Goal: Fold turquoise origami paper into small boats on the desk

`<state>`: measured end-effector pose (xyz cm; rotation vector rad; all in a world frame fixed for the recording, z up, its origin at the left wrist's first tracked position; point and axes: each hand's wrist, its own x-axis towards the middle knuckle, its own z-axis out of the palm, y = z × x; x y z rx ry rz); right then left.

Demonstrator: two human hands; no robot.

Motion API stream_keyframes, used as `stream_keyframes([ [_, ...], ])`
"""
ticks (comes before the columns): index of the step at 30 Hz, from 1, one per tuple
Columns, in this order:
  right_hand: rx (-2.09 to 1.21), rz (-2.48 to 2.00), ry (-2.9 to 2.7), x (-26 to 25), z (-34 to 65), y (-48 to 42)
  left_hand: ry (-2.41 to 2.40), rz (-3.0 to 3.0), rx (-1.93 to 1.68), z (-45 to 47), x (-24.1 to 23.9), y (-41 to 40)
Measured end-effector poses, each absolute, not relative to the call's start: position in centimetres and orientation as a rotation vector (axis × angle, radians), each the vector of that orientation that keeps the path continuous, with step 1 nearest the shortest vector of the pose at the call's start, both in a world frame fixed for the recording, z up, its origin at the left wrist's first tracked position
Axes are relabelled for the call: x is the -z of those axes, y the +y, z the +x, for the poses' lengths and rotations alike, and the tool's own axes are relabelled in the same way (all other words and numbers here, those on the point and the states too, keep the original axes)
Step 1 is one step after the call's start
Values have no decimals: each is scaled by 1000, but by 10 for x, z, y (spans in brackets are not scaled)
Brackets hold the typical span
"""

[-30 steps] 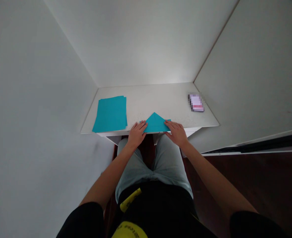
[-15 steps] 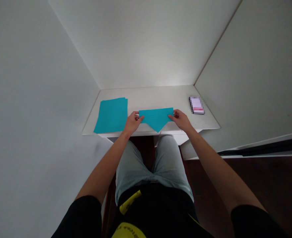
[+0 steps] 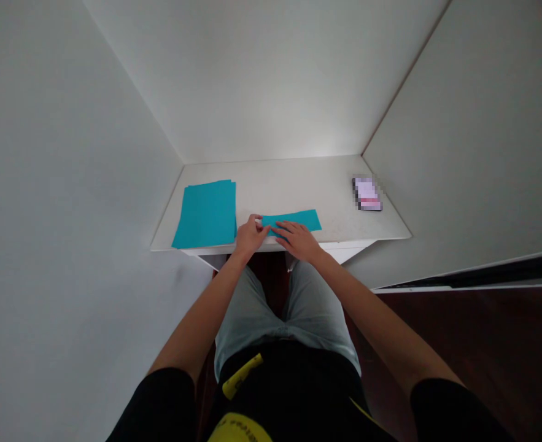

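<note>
A folded sheet of turquoise paper (image 3: 308,220) lies near the front edge of the white tabletop, its long side running left to right. At its left end, my left hand (image 3: 249,237) grips the paper between thumb and fingers. My right hand (image 3: 301,240) rests over the paper's middle with fingers stretched out, the fingertips close to the left thumb. Both hands cover part of the near edge, so the paper's lower portion is partly hidden.
To the left, a stack of turquoise sheets (image 3: 207,213) reaches the tabletop's front edge. A phone with a blurred screen (image 3: 367,193) lies at the right. White walls enclose the white tabletop (image 3: 280,184) at the back and sides.
My right hand has let go of the paper's right end and moved left onto its middle. The paper now lies on the tabletop, and its downward-pointing flap is out of sight.
</note>
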<state>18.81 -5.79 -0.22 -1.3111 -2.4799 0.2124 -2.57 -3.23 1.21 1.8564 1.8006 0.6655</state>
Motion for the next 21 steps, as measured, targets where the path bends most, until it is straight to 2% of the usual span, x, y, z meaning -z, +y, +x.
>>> stream_keyframes([
  [4,-212,-1348,-2464,7,185,-63,1659,1790,-796,-29,-5,-44],
  [7,-235,-1340,-2478,6,187,-65,1628,1950,-827,-29,0,-56],
  [12,-324,-1311,-2450,5,187,-67,1649,2329,-708,-26,1,-74],
  [17,-490,-1101,-2515,1,203,-71,1715,2389,-633,-22,-3,-72],
  [21,-446,-1140,-2472,2,238,-75,1729,2377,-547,-24,-4,-55],
])
